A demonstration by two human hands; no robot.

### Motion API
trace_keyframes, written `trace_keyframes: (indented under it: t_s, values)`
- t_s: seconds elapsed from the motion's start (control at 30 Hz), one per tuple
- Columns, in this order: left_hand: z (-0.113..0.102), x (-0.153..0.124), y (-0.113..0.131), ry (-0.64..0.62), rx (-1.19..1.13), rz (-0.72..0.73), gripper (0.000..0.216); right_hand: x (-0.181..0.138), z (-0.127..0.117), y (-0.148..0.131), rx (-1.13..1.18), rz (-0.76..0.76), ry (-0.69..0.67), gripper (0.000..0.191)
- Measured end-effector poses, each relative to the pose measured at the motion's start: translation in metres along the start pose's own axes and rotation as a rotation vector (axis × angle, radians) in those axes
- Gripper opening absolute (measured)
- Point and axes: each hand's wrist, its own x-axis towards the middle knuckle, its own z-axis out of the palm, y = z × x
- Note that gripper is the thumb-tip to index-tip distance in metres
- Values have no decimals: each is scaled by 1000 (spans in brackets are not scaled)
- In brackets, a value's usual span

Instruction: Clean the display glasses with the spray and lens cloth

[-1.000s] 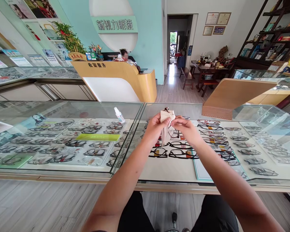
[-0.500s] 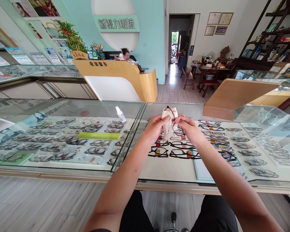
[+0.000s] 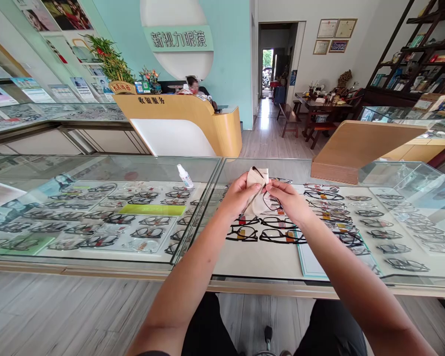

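Note:
Above a glass display counter [image 3: 193,163], my left hand [image 3: 240,194] pinches a beige cleaning cloth [image 3: 258,177] around part of a pair of dark-framed glasses [image 3: 270,201]. My right hand [image 3: 287,197] is closed on the same glasses from the right side. One lens and a temple show below the cloth; the rest of the frame is hidden inside it. Both hands hover over rows of glasses lying inside the case.
A small white spray bottle [image 3: 184,176] stands on the glass to the left. A wooden box [image 3: 352,148] sits on the counter at the right. A person sits behind a yellow reception desk [image 3: 185,121] beyond. A dining table [image 3: 319,106] stands further back.
The cloth has shifted on the glasses between my fingers, uncovering more of the lens below. Both hands stay in nearly the same place above the counter.

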Motion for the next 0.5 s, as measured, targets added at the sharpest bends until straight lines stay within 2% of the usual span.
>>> trace_keyframes:
  t_s: [0.1,0.17,0.27,0.37,0.5]
  values:
    - [4,-2,-7,112,62,41,37,1,2,8,-2,6,8,35]
    - [5,-3,-8,136,104,65,34,0,3,10,-12,0,-1,35]
    - [4,-2,-7,106,164,97,43,-1,3,8,-23,-14,-8,34]
    - [2,-1,-3,48,134,67,55,-3,3,4,-25,-29,-15,33]
    - [6,-3,3,73,149,118,54,-5,1,-2,-43,-44,-45,35]
